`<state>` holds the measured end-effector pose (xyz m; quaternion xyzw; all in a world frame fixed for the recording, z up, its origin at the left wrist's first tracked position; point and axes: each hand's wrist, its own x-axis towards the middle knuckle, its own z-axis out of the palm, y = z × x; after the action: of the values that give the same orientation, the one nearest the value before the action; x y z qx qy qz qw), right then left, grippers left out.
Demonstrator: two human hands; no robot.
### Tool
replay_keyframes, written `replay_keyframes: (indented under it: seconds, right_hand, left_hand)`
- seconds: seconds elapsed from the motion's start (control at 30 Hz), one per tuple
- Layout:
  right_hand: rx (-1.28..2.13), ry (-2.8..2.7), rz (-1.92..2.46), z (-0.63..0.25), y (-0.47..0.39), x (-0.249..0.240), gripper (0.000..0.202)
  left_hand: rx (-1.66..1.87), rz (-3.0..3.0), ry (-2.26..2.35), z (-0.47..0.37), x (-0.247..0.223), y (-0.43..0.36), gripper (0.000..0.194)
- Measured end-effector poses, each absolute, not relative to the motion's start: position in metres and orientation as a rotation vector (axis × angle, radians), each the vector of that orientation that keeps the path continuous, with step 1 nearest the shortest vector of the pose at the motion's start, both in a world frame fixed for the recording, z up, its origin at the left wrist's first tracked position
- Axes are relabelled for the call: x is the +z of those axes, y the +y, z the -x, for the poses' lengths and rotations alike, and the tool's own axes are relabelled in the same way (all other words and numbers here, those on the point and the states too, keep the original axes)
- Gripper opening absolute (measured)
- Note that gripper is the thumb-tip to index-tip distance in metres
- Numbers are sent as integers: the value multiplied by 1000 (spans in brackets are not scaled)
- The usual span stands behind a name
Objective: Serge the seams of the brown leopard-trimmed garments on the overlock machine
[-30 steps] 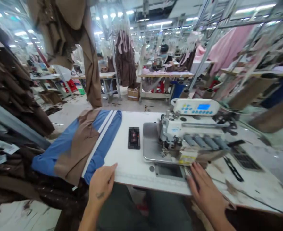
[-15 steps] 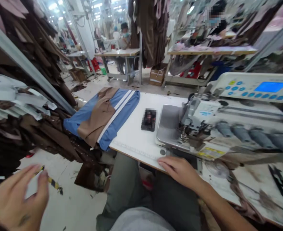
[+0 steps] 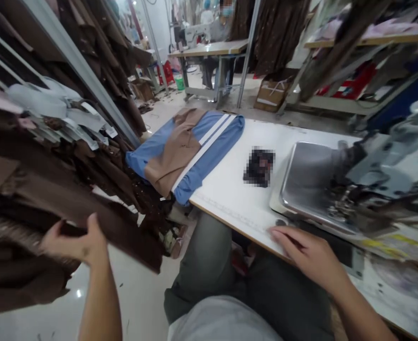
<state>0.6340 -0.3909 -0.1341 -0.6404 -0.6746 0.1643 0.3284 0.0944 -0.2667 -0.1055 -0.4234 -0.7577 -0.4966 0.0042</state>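
My left hand [image 3: 77, 241] is at the hanging brown garments on the left, its thumb and fingers apart. It reaches against a long brown cloth panel [image 3: 123, 227] that slants down to the right; whether the fingertips touch it is blurred. My right hand [image 3: 308, 251] rests on the front edge of the white table [image 3: 226, 199], fingers loosely extended and holding nothing. Just beyond it is the overlock sewing machine [image 3: 379, 170] with its metal plate [image 3: 308, 175]. A folded blue cloth with white stripes [image 3: 212, 156] lies on the table's left end, a brown cloth piece [image 3: 173, 161] on top.
A pixelated dark object [image 3: 259, 166] lies on the table beside the machine. A slanting metal rack post [image 3: 84, 71] and white hangers [image 3: 66, 109] stand at left. Behind are a cardboard box [image 3: 271, 94], another worktable [image 3: 212, 49] and a seated person [image 3: 219, 31].
The view has turned left, so the table and machine sit further right. My left hand has moved from over the floor to the hanging brown garments. My right hand stays at the table edge.
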Motion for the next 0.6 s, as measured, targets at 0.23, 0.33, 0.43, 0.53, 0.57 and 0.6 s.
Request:
replay_keyframes:
  seconds: [0.23, 0.33, 0.43, 0.53, 0.57, 0.6]
  right_hand:
    - [276, -1766, 1640, -638, -385, -146, 26]
    - [287, -1750, 1676, -642, -389, -145, 31]
    - [271, -1725, 1756, -639, -397, -141, 35]
    - [301, -1575, 1798, -599, -390, -134, 30]
    - [392, -1540, 1746, -573, -381, -133, 26]
    - [593, -1564, 1622, -540, -369, -133, 23]
  left_hand:
    - [-1961, 1170, -2264, -148, -158, -225, 46]
    - [-2113, 1193, -2232, -137, -163, -242, 41]
    - [-2211, 1275, -2287, -117, -157, -274, 41]
    - [-2281, 1396, -2331, -100, -139, -312, 46]
    - [-2306, 1438, -2340, -95, -131, -325, 50]
    - [-2327, 1499, -2353, -90, -122, -338, 55]
